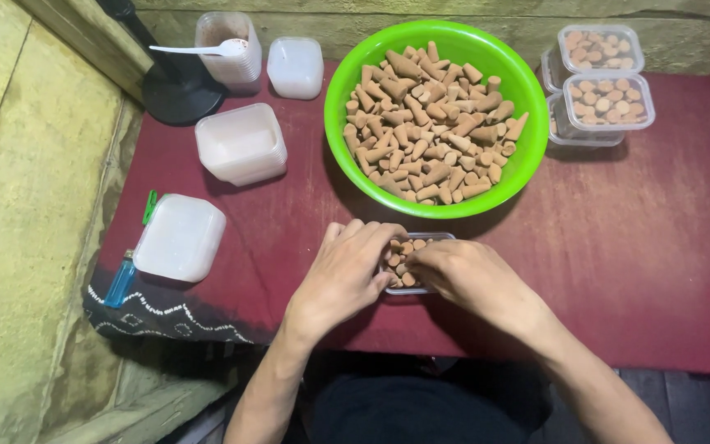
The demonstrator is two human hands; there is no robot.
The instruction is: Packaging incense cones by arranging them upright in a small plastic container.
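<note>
A small clear plastic box [441, 238] partly filled with brown cones [405, 255] sits on the dark red cloth near the front edge. My left hand [345, 271] cups the box's left side, fingers curled over its rim. My right hand [463, 275] lies over the box's right side, fingertips among the cones inside. Just behind the box stands a bright green bowl [527, 168] heaped with the same brown cones [433, 123]. Whether either hand pinches a cone is hidden by the fingers.
Filled clear boxes [606, 99] are stacked at the back right. Stacks of empty boxes and lids [240, 144] [179, 237] [294, 67] lie left, with a cup holding a white spoon [225, 48]. A black stand base [181, 92], blue lighter [119, 281] and green clip [149, 206] are at left.
</note>
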